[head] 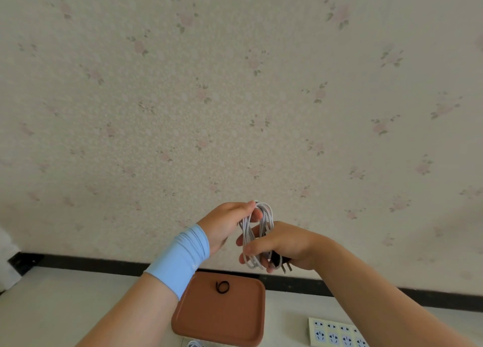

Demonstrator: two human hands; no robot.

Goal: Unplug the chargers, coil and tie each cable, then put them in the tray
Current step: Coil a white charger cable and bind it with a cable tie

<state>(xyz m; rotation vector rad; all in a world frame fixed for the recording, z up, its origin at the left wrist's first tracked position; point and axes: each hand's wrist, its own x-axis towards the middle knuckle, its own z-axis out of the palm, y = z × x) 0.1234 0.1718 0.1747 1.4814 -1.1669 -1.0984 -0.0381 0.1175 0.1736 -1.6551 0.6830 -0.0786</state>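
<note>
Cable coil (267, 217) | left fingers (247, 207) pinch top | right fingers (247, 243) grip bottom | tray (222, 320) below, apart

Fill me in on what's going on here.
A person holds a coiled white cable above a brown tray. The left hand pinches the coil's top; the right hand grips its bottom along with the dark plug. A black tie lies in the tray, not yet on the cable.

White cable (267, 216) coiled, upright, held mid-air, blk plug (277, 261) at bottom; brown tray (235, 323) holds blk tie (222, 286).
</note>
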